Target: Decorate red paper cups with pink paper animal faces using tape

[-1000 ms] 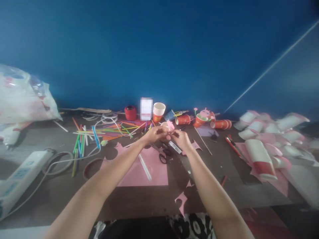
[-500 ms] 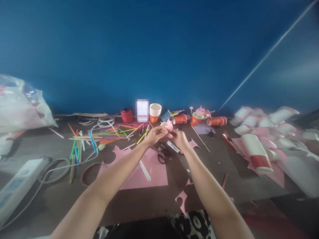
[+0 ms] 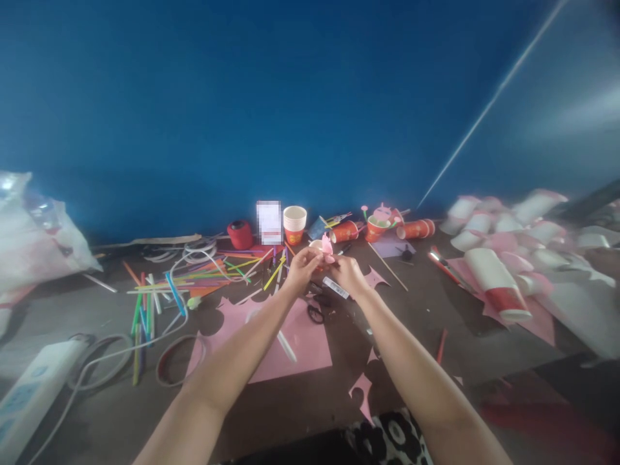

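Both of my hands meet over the middle of the table, fingertips close together. My left hand (image 3: 304,270) is closed in a pinch at the left side of a small pink paper cut-out (image 3: 327,245). From the right, my right hand (image 3: 347,274) pinches the same piece, its fingers bent and partly hidden. Right behind them shows the pale rim of a paper cup (image 3: 316,246); whether the fingers touch it, I cannot tell. Below the hands lie black-handled scissors (image 3: 316,313) and a white labelled strip (image 3: 336,287).
A large pink sheet (image 3: 305,349) lies under my left forearm. Coloured sticks (image 3: 145,310), a white cable and a power strip (image 3: 41,378) are at left. Behind stand stacked cups (image 3: 295,223); decorated cups (image 3: 376,229) are further right. White-and-pink cups (image 3: 498,278) pile up at far right.
My view has turned a little to the right, shifting the table things left in the picture. Both hands keep working at the pink paper cut-out, with small finger movements.
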### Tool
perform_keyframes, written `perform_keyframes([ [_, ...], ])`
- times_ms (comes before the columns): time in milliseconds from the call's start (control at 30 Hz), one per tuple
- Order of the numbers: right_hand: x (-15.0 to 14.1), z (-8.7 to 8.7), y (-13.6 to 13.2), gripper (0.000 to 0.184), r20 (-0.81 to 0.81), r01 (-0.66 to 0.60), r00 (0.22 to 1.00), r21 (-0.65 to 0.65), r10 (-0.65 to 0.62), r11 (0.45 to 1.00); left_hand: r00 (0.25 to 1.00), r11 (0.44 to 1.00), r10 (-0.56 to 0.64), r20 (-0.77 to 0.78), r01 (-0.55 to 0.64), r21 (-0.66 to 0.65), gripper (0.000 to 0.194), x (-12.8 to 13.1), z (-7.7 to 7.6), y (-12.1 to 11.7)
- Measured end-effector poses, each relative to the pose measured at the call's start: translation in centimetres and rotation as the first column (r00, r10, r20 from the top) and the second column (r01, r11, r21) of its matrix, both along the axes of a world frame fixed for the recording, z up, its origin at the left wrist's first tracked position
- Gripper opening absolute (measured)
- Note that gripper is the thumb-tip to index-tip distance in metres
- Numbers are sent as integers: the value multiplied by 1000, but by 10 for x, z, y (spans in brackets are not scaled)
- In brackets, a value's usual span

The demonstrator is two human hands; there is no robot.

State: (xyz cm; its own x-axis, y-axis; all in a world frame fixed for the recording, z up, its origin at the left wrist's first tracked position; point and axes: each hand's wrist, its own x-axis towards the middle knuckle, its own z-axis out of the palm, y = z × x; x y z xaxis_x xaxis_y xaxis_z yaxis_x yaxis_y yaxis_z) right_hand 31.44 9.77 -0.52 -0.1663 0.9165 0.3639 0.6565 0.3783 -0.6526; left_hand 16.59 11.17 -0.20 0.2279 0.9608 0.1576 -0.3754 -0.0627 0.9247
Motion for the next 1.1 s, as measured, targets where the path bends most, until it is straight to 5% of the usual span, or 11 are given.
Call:
perform_keyframes([
  [300,-5,-1,-4,19,79,-39,996,45,35,998,979,982,185,89,-180,-66,28,2,-4,2],
  [800,-11,6,-9,19,128,23,991,27,-27,999,993,994,63,104,-52,-98,27,4,-5,-2],
  [1100,-11,7,-10,20,115,39,993,10,-40,999,988,988,140,69,-135,-71,26,9,-12,4],
])
